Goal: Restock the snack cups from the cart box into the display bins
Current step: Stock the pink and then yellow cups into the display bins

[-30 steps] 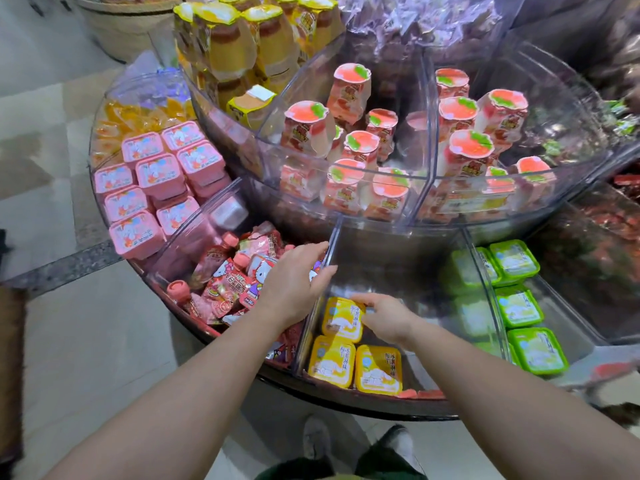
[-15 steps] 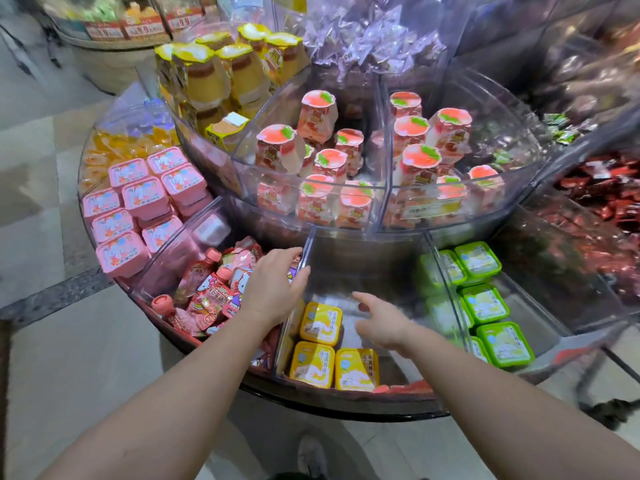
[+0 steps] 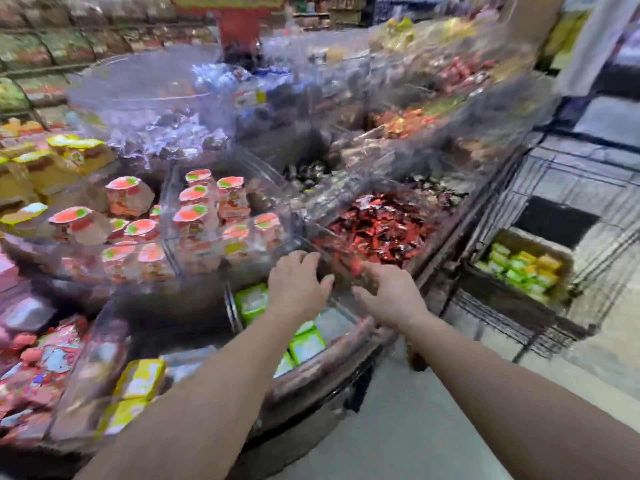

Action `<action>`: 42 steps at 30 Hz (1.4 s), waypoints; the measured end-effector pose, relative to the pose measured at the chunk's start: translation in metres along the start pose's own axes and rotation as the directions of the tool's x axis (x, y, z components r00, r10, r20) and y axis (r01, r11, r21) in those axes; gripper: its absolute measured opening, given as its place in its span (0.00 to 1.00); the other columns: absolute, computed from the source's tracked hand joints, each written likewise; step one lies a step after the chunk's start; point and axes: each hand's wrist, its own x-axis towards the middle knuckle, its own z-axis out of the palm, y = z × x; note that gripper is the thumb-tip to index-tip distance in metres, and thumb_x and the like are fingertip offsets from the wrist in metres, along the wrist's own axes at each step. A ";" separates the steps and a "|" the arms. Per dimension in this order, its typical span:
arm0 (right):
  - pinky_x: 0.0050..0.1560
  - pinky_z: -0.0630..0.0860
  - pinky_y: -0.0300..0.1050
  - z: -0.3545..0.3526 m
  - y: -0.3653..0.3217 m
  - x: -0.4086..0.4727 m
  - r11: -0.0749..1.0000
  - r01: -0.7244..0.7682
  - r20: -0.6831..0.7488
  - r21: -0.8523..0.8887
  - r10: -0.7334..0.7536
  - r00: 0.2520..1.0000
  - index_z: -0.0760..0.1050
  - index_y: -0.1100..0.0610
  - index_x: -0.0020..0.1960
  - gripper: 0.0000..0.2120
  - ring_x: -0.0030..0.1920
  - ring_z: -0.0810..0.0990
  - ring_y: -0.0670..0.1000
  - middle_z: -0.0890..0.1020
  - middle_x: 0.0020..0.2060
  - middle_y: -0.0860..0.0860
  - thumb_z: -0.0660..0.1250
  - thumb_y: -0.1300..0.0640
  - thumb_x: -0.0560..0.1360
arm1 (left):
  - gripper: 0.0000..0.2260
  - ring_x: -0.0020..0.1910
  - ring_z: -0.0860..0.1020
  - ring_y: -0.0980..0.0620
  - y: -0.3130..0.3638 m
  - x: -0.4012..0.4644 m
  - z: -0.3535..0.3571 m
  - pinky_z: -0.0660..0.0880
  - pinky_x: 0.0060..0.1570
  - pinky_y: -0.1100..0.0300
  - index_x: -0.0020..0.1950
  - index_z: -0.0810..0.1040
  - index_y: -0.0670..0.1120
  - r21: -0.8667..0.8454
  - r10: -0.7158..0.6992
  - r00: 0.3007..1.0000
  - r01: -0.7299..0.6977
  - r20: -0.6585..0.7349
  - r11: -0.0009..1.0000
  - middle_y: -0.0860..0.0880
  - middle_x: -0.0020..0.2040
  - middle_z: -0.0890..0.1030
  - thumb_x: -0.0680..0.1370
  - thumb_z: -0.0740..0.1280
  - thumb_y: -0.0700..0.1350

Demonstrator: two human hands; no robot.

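The frame is blurred by motion. Both of my hands are raised over the lower tier of the round clear display. My left hand (image 3: 298,284) hovers above the bin of green snack cups (image 3: 252,301), fingers loosely bent, holding nothing. Beside it, my right hand (image 3: 389,294) is also free of any cup, fingers relaxed. Yellow snack cups (image 3: 140,379) lie in the bin at lower left. At the right, a cardboard box (image 3: 523,268) with green and yellow cups sits in a wire cart (image 3: 512,317).
Orange-lidded jelly cups (image 3: 194,216) fill the upper tier bins. Red wrapped sweets (image 3: 377,226) fill the bin just beyond my hands. Pink pouches (image 3: 38,362) lie at far left. Tiled floor lies between the display rim and the cart.
My view has swung right, bringing the cart and its box into sight. Both hands left the yellow cup bin and moved right, over the green cup bin.
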 end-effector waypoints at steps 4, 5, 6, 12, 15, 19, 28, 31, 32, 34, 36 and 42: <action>0.64 0.71 0.48 -0.069 0.095 -0.027 0.987 -0.155 -0.104 -0.043 0.150 0.983 0.71 0.54 0.70 0.27 0.64 0.74 0.57 0.79 0.62 0.55 0.65 0.45 0.73 | 0.23 0.63 0.71 0.43 0.123 0.008 0.032 0.67 0.63 0.51 0.67 0.72 0.50 -0.026 0.188 0.982 -0.187 0.027 0.982 0.46 0.64 0.74 0.76 0.62 0.60; 0.64 0.71 0.48 -0.082 0.116 -0.033 0.981 -0.189 -0.124 -0.036 0.183 0.975 0.70 0.54 0.70 0.27 0.64 0.75 0.57 0.79 0.62 0.56 0.66 0.44 0.73 | 0.22 0.63 0.71 0.43 0.149 0.009 0.039 0.68 0.63 0.50 0.66 0.72 0.50 -0.047 0.222 0.974 -0.220 0.045 0.974 0.46 0.63 0.74 0.76 0.61 0.60; 0.64 0.71 0.48 -0.094 0.136 -0.038 0.975 -0.220 -0.146 -0.021 0.215 0.966 0.71 0.54 0.69 0.27 0.64 0.75 0.57 0.79 0.62 0.56 0.66 0.45 0.73 | 0.22 0.63 0.71 0.43 0.173 0.011 0.045 0.68 0.62 0.51 0.66 0.72 0.50 -0.062 0.257 0.964 -0.253 0.063 0.965 0.46 0.63 0.74 0.76 0.61 0.59; 0.65 0.68 0.46 -0.149 0.237 -0.048 0.929 -0.363 -0.230 0.067 0.368 0.901 0.69 0.53 0.71 0.26 0.66 0.72 0.54 0.76 0.65 0.53 0.66 0.47 0.75 | 0.23 0.67 0.67 0.44 0.289 0.042 0.087 0.62 0.68 0.50 0.70 0.69 0.50 -0.097 0.428 0.893 -0.418 0.138 0.903 0.47 0.67 0.71 0.77 0.60 0.59; 0.66 0.67 0.48 -0.166 0.283 -0.034 0.903 -0.425 -0.251 0.060 0.426 0.869 0.67 0.52 0.72 0.26 0.67 0.71 0.55 0.75 0.66 0.53 0.65 0.45 0.76 | 0.23 0.68 0.66 0.44 0.335 0.067 0.114 0.61 0.69 0.50 0.71 0.68 0.51 -0.124 0.473 0.865 -0.458 0.167 0.881 0.48 0.68 0.70 0.78 0.60 0.59; 0.67 0.66 0.48 -0.189 0.348 0.011 0.869 -0.494 -0.252 0.033 0.486 0.837 0.66 0.52 0.72 0.28 0.68 0.70 0.56 0.74 0.67 0.54 0.65 0.45 0.75 | 0.23 0.68 0.67 0.44 0.389 0.120 0.153 0.64 0.67 0.50 0.71 0.67 0.50 -0.139 0.504 0.836 -0.485 0.214 0.863 0.47 0.69 0.70 0.78 0.60 0.58; 0.65 0.69 0.47 -0.251 0.493 0.136 0.765 -0.629 -0.197 0.136 0.644 0.740 0.65 0.52 0.73 0.30 0.67 0.72 0.56 0.73 0.68 0.55 0.69 0.47 0.73 | 0.26 0.68 0.66 0.44 0.485 0.290 0.228 0.65 0.67 0.51 0.72 0.65 0.51 -0.170 0.515 0.798 -0.487 0.314 0.857 0.47 0.69 0.69 0.77 0.62 0.59; 0.64 0.71 0.48 -0.247 0.536 0.162 0.718 -0.675 -0.138 0.169 0.696 0.705 0.65 0.51 0.73 0.31 0.66 0.73 0.57 0.73 0.68 0.55 0.69 0.46 0.73 | 0.26 0.68 0.66 0.44 0.501 0.321 0.253 0.64 0.67 0.51 0.72 0.66 0.51 -0.168 0.492 0.792 -0.464 0.362 0.870 0.47 0.69 0.69 0.77 0.61 0.60; 0.64 0.71 0.49 -0.245 0.550 0.171 0.701 -0.692 -0.117 0.172 0.712 0.692 0.65 0.50 0.73 0.31 0.66 0.73 0.57 0.72 0.68 0.54 0.68 0.45 0.73 | 0.26 0.68 0.66 0.43 0.506 0.331 0.263 0.64 0.68 0.51 0.72 0.65 0.52 -0.158 0.480 0.792 -0.455 0.378 0.876 0.47 0.69 0.69 0.77 0.61 0.60; 0.62 0.72 0.48 -0.242 0.582 0.191 0.674 -0.718 -0.084 0.173 0.737 0.671 0.63 0.50 0.73 0.31 0.65 0.74 0.57 0.72 0.68 0.53 0.68 0.46 0.74 | 0.27 0.69 0.66 0.43 0.516 0.352 0.286 0.64 0.68 0.51 0.73 0.64 0.52 -0.143 0.442 0.800 -0.422 0.407 0.895 0.47 0.70 0.69 0.77 0.61 0.61; 0.58 0.72 0.46 -0.236 0.616 0.209 0.664 -0.728 -0.041 0.169 0.743 0.668 0.62 0.50 0.74 0.32 0.64 0.74 0.57 0.72 0.68 0.54 0.68 0.45 0.74 | 0.29 0.69 0.66 0.44 0.524 0.370 0.311 0.64 0.68 0.51 0.74 0.63 0.52 -0.134 0.395 0.809 -0.375 0.435 0.917 0.47 0.70 0.69 0.76 0.61 0.61; 0.55 0.74 0.49 -0.213 0.738 0.269 0.669 -0.732 0.155 0.130 0.715 0.682 0.61 0.53 0.73 0.35 0.61 0.75 0.60 0.74 0.64 0.57 0.70 0.46 0.70 | 0.32 0.70 0.65 0.43 0.559 0.403 0.392 0.64 0.68 0.52 0.75 0.63 0.51 -0.096 0.155 0.845 -0.123 0.512 0.988 0.47 0.71 0.68 0.73 0.66 0.61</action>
